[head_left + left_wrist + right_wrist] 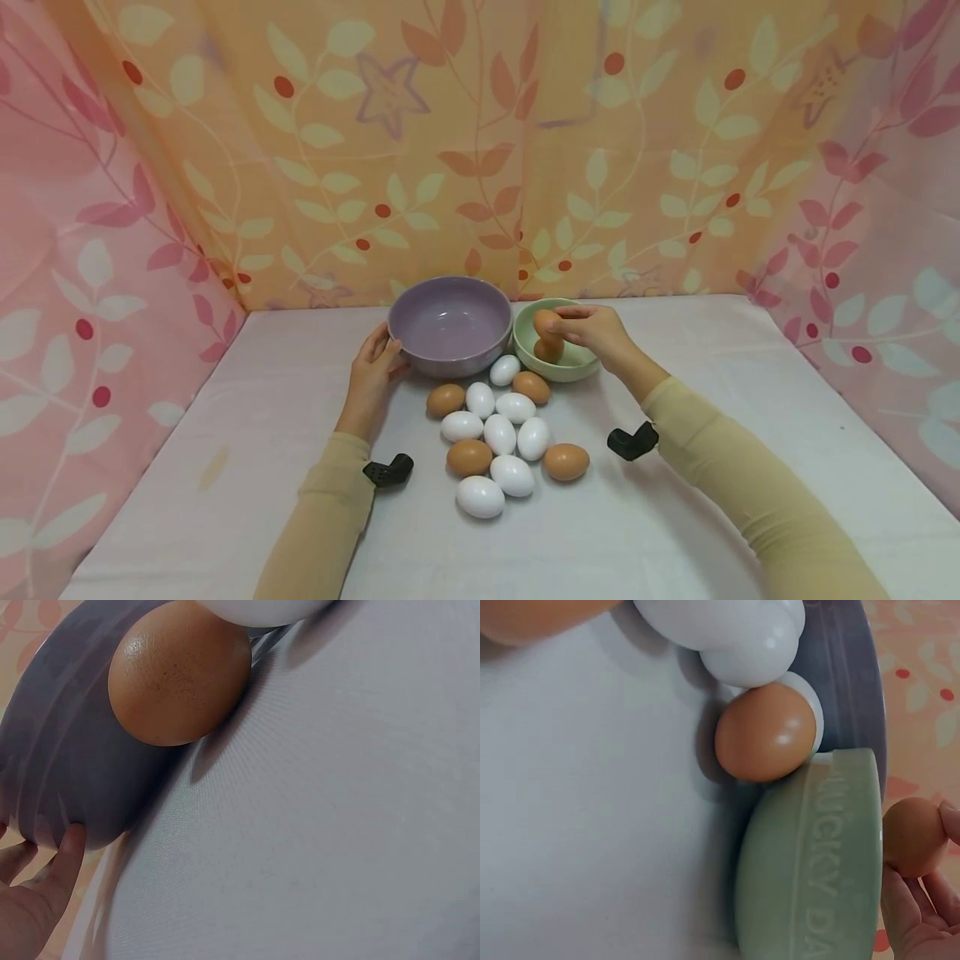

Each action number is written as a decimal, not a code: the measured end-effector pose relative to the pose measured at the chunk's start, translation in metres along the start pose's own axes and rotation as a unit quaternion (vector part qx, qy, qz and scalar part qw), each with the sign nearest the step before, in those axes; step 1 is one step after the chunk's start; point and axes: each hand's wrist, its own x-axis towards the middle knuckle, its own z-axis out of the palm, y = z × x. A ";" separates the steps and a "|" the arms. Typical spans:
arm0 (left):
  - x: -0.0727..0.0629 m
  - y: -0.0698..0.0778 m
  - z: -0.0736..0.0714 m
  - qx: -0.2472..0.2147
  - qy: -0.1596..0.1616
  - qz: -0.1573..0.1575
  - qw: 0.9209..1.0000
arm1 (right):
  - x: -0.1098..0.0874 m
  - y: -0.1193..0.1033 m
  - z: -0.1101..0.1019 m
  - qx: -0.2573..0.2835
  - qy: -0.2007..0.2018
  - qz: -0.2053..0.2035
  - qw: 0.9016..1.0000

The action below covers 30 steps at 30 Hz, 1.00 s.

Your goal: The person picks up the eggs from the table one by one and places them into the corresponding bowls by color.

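While our right hand [596, 331] pinches an egg [547, 322] at its left, above the green bowl [558, 372], our left hand [370, 369] rests fingers apart against the purple bowl [450, 363]. The egg should be light, rigid, slippery, fragile; we'd hold its sides. It looks roundish; we cannot tell its long axis.

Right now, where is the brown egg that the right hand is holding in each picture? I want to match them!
Head: right of centre, the held brown egg in the right hand, above the green bowl.
Left wrist: not in it; another brown egg shows near the top.
Right wrist: at the right, below the middle, beside the green bowl's rim.
Shared landmark: the purple bowl, in all three.
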 end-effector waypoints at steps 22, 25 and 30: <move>-0.003 0.003 0.001 0.003 0.000 -0.001 1.000 | 0.031 0.008 0.004 0.005 0.009 -0.009 1.000; -0.003 0.003 0.001 0.002 -0.001 -0.002 1.000 | 0.035 0.009 0.004 0.008 0.010 -0.004 1.000; -0.002 0.002 0.000 0.000 0.000 -0.001 1.000 | 0.041 0.012 0.003 0.009 0.011 0.001 1.000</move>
